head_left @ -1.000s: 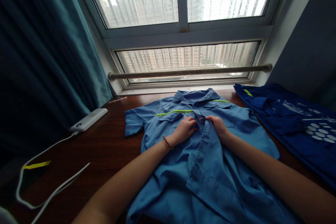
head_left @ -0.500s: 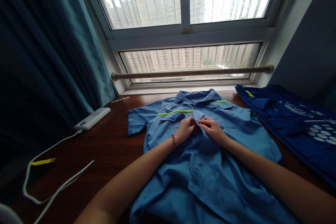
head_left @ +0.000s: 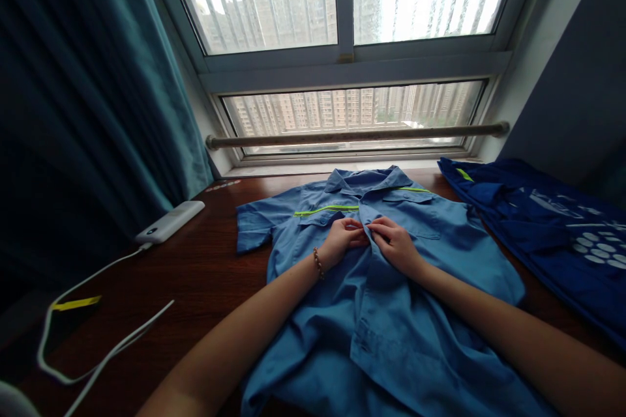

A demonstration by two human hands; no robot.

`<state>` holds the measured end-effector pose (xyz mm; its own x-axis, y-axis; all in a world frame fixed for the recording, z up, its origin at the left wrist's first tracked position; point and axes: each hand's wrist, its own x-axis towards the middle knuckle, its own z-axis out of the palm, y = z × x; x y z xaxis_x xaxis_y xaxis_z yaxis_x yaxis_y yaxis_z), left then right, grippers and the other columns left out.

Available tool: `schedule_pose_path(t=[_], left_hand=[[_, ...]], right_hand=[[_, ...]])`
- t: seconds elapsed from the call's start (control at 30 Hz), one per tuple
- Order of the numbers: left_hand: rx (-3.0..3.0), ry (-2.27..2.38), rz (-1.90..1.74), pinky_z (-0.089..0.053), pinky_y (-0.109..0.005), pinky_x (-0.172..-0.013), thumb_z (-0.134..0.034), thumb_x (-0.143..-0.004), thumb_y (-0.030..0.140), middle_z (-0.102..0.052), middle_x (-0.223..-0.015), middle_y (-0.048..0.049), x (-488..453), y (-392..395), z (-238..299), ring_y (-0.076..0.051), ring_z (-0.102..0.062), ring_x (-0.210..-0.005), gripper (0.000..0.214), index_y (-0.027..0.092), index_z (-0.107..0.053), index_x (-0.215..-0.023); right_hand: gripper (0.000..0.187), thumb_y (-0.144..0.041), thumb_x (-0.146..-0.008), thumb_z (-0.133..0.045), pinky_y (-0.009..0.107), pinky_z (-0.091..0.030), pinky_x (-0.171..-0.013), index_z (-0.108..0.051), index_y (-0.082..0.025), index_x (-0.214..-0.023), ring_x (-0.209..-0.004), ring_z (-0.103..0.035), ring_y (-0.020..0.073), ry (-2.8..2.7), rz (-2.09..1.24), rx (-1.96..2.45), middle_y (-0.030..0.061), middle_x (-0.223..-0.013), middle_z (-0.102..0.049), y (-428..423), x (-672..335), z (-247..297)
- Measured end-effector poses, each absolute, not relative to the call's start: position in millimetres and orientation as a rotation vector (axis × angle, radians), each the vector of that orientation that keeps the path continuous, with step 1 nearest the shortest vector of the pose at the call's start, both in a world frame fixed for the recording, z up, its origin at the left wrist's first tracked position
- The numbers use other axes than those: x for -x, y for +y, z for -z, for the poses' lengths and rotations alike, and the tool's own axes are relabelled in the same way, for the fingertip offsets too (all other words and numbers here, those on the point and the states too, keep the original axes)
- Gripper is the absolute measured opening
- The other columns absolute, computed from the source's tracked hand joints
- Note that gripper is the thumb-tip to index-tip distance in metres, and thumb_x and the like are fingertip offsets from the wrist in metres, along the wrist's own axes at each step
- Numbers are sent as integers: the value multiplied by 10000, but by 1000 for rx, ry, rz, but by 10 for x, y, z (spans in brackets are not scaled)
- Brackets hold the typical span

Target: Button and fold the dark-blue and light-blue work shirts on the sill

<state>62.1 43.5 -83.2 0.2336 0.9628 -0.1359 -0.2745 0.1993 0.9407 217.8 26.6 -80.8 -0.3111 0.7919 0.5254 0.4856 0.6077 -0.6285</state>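
Observation:
A light blue short-sleeved shirt (head_left: pixel 313 332) with neon yellow piping lies face up, its collar toward the window. At the chest, both hands meet on the front edge of the shirt. My left hand (head_left: pixel 343 239), with a beaded bracelet on the wrist, pinches the cloth from the left side. Opposite it, my right hand (head_left: pixel 395 246) grips the placket edge between thumb and fingers. The fingertips nearly touch, and any button between them is hidden. Below the hands the placket hangs loose and wrinkled.
The shirt rests on a dark reddish wooden table (head_left: pixel 205 280). To the right lies a folded dark blue garment (head_left: pixel 538 221) with white print. A white power bank (head_left: pixel 170 221) with a white cable (head_left: pixel 92 273) is at left, beside a blue curtain (head_left: pixel 161 111). A metal rail (head_left: pixel 357 137) crosses the window.
My left hand has turned slightly and its fingers have straightened toward the placket edge. My right hand stays almost in place. The shirt lies as before.

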Motion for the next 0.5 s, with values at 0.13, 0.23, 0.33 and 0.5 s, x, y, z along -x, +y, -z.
schedule_pose_path(t=[0.13, 0.23, 0.33, 0.5], left_hand=[[-884, 891, -1028, -515, -263, -584, -667, -685, 239, -606, -658, -61, -625, 426, 778, -127, -607, -565, 200, 91, -538, -719], [-892, 890, -1019, -501, -244, -549, -631, -720, 308, -582, -642, -46, -631, 416, 760, -111, -586, -537, 235, 97, -530, -702], [-909, 939, -1058, -468, -202, -500, -642, -702, 212, -548, -601, -12, -635, 417, 784, -88, -560, -506, 167, 109, -510, -694], [-864, 1013, -1086, -421, -170, -452, -603, -696, 95, -522, -581, 9, -635, 428, 820, -66, -523, -473, 120, 122, -490, -727]], right_hand=[[264, -170, -801, -432, 294, -433, -797, -625, -199, -979, -870, -541, 170, -2015, -387, 1020, 56, -932, -573, 260, -2170, 813], [268, -165, -793, -439, 307, -430, -812, -589, -187, -1014, -897, -526, 182, -2076, -308, 1024, 69, -959, -554, 237, -2155, 805], [280, -155, -781, -448, 325, -423, -831, -555, -186, -1038, -928, -508, 195, -2134, -232, 1025, 79, -986, -533, 201, -2138, 795], [305, -150, -755, -471, 343, -414, -850, -521, -177, -1055, -957, -484, 210, -2187, -180, 1018, 91, -1012, -509, 168, -2131, 793]])
